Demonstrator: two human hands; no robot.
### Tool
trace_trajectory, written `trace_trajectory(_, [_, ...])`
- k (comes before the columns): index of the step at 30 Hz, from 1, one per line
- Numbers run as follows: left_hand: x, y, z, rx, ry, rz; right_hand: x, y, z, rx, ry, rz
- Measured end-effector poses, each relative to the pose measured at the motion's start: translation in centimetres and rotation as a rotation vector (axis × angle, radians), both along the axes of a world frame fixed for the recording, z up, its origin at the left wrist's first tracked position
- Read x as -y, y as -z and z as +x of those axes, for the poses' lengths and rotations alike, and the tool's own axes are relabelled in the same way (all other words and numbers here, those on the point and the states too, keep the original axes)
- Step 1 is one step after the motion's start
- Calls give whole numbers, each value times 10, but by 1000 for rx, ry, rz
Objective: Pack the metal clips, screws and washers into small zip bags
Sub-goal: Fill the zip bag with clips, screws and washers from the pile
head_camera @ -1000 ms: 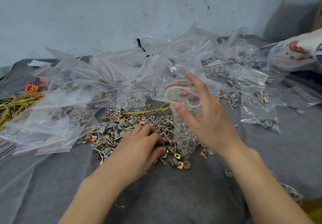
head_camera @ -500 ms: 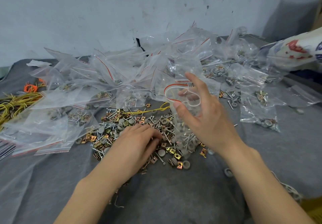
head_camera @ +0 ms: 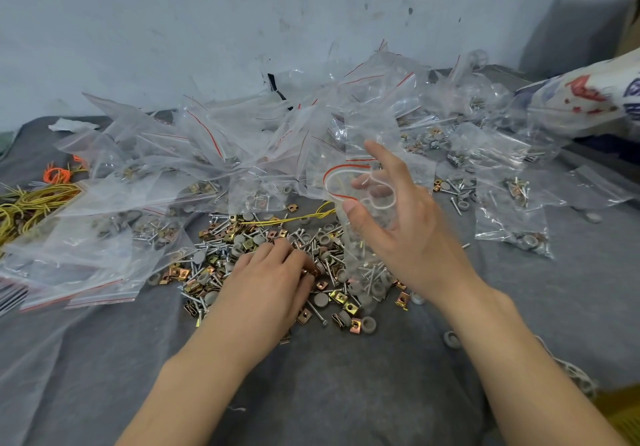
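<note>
My right grip is holding a small zip bag upright above the middle of the counter. The thumb is pressing the red-lined rim from outside, curled fingers are hooking inside the mouth to keep it spread, and the index finger is sticking up straight. The bag's lower end is resting in the pile of clips, screws and washers, with screws and grey washers already showing through the plastic.

My left grip is lying palm down on that pile, just beside the bag on its left. The fingers are bending onto the hardware and a brass clip is showing at the thumb tip. I cannot tell whether I am pinching it or only touching it.

Compared with a second ago, my left fingers are reaching a little farther into the pile and lying flatter, no longer tucked toward the thumb. My right grip is keeping the bag in the same place with the same hold.

A heap of bags is spreading along the far edge, and filled bags are lying toward the right edge.
</note>
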State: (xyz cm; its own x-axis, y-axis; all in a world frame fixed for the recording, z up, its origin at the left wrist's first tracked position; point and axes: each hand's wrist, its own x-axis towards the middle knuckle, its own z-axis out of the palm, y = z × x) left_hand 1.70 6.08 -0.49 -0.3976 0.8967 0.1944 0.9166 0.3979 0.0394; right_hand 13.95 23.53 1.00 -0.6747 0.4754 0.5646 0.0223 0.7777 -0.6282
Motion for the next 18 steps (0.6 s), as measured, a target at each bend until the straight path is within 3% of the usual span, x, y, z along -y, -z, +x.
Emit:
trace_trajectory(14, [-24, 6, 7, -128, -146, -48, 0, 1, -1, 27, -7, 16])
trace_trajectory(18, [-23, -2, 3, 49, -120, 133, -1, 2, -1, 11, -6, 14])
